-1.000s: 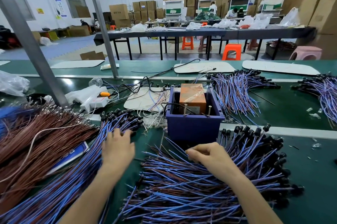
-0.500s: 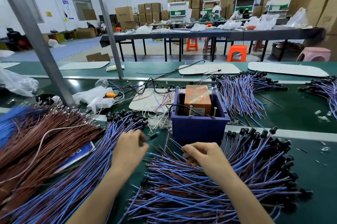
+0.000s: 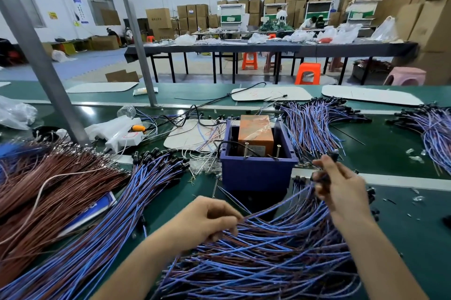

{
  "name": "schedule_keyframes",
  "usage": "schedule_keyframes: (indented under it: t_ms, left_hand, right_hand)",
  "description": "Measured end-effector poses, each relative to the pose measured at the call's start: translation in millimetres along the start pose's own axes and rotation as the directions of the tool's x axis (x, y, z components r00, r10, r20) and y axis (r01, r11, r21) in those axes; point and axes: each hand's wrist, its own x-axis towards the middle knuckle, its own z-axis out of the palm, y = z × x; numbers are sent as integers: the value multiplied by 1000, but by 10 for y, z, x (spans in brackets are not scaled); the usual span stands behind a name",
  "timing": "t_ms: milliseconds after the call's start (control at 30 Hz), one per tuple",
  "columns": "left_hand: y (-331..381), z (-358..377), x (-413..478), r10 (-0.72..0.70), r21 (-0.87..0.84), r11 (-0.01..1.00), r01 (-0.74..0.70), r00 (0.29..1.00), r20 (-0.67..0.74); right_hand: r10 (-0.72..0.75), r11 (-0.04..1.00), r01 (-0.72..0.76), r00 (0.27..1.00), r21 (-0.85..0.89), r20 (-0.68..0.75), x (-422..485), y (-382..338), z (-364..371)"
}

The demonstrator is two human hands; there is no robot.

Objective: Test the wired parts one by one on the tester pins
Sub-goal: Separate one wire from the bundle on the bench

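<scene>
A purple box (image 3: 256, 173) holds an orange block (image 3: 256, 132), and two upright metal tester pins (image 3: 247, 149) stand at its front rim. Below it lies a big pile of blue-and-brown wired parts (image 3: 268, 258) with black ends. My left hand (image 3: 207, 221) pinches the bare wire ends of one part low in front of the box. My right hand (image 3: 339, 187) grips the black end of that same part, raised to the right of the box at about rim height. The wire stretches between both hands.
A second heap of the same wired parts (image 3: 102, 221) lies on the left, beside a bundle of brown wires (image 3: 46, 190). More wired parts (image 3: 314, 126) are spread behind the box and at the far right (image 3: 434, 133). A slanted metal post (image 3: 44, 68) rises at left.
My right hand rose from the pile to the right side of the box, lifting a part by its black end. My left hand moved right and down, and now pinches that wire's other end.
</scene>
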Motion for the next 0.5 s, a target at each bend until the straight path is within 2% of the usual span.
schedule_keyframes:
  t_ms: [67,133,167,233,300,367,433,500]
  left_hand:
    - [-27,-160,-99,-40,53,998,38,998,52]
    - [-26,-280,-170,-48,58,997,46,998,40]
    - [-15,-320,-190,-36,41,999,36,999,15]
    - [23,-347,-202,-2,-28,1000,1,999,-36]
    - [84,-307,-181,23,-97,995,-29,998,-53]
    - [160,-215,-130,46,-118,992,-51,998,-50]
    - [246,-115,-69,78,-122,989,-85,995,-62]
    - [329,-24,-3,125,-159,977,-140,987,-101]
  right_hand:
    - [-62,980,52,997,-192,-45,125,-34,-156]
    - [-145,917,103,986,-386,-82,213,-57,-272]
    - [-199,857,128,976,-499,-92,242,-66,-303]
    - [-297,671,150,952,-727,-77,226,-77,-282]
    - [-342,489,152,939,-859,-29,161,-50,-170]
    - [-398,382,212,916,-899,47,16,-5,5]
    - [-445,347,383,871,-856,209,-152,67,168]
    - [-387,479,546,834,-687,393,-303,149,309]
